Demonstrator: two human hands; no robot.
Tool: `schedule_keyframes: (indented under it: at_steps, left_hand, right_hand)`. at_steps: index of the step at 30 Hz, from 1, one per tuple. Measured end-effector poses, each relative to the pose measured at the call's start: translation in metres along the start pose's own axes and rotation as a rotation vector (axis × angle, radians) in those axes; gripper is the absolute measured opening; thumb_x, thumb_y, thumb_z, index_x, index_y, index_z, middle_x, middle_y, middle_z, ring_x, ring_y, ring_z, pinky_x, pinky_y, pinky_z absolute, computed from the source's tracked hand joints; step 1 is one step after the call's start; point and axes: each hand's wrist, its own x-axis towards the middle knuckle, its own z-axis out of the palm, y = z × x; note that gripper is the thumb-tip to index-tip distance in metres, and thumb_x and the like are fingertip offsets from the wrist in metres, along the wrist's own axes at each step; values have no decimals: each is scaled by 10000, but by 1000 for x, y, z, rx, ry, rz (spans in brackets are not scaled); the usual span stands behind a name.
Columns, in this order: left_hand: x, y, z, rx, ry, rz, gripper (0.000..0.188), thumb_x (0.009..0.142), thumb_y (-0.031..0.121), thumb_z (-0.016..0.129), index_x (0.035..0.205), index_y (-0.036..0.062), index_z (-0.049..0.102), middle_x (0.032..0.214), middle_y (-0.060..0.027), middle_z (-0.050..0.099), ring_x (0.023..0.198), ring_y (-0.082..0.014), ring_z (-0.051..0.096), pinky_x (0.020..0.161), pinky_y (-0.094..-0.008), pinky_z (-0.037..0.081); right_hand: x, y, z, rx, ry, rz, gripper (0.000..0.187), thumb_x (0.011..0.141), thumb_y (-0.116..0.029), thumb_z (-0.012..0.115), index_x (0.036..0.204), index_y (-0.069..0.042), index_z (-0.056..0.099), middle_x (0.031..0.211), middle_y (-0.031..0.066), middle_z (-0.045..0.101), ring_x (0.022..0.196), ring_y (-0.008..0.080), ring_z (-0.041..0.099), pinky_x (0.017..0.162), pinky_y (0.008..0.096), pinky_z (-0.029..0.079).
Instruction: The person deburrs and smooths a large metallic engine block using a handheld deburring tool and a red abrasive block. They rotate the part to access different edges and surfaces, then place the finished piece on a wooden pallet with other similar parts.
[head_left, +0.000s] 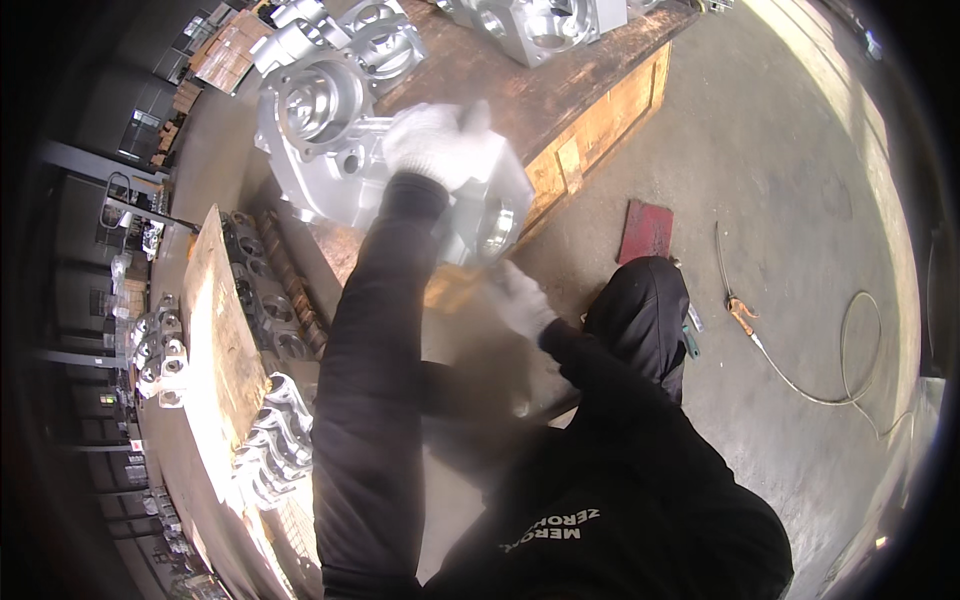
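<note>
A large silver cast-metal housing [335, 190] with a wide round bore lies on the near end of a wooden bench [500, 85]. My left hand [435, 145], in a white glove, is on top of the housing; glare and motion blur smear its fingers. Lower down, my right hand [520, 303], gloved the same way, is by the housing's near lower corner. It is blurred too, and I cannot make out whether it touches the metal or holds anything. A yellowish blurred patch [455, 288] shows beneath the housing.
More silver castings [540, 30] stand farther along the bench. At left, a wooden crate panel [215, 330] stands beside rows of metal parts [270, 440]. On the floor at right lie a dark red mat [646, 232] and an orange-handled air gun [740, 310] with a looping hose.
</note>
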Motion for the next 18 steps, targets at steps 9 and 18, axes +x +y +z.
schedule_keyframes:
  at_steps: [9, 18]
  left_hand:
    - [-10, 1, -12, -31, -37, 25, 476, 976, 496, 535, 835, 140, 817, 904, -112, 813, 980, -348, 769, 970, -462, 551]
    - [-66, -43, 15, -215, 219, 459, 383, 1069, 308, 658, 805, 36, 715, 777, -130, 650, 772, -344, 653, 782, -435, 523]
  right_hand:
    - [35, -24, -102, 339, 415, 157, 258, 1041, -205, 731, 1243, -85, 624, 912, 36, 697, 646, 117, 616, 517, 291, 487]
    - [4, 29, -271, 70, 789, -11, 400, 980, -92, 699, 1358, -15, 591, 1069, 94, 732, 693, 144, 647, 615, 324, 542]
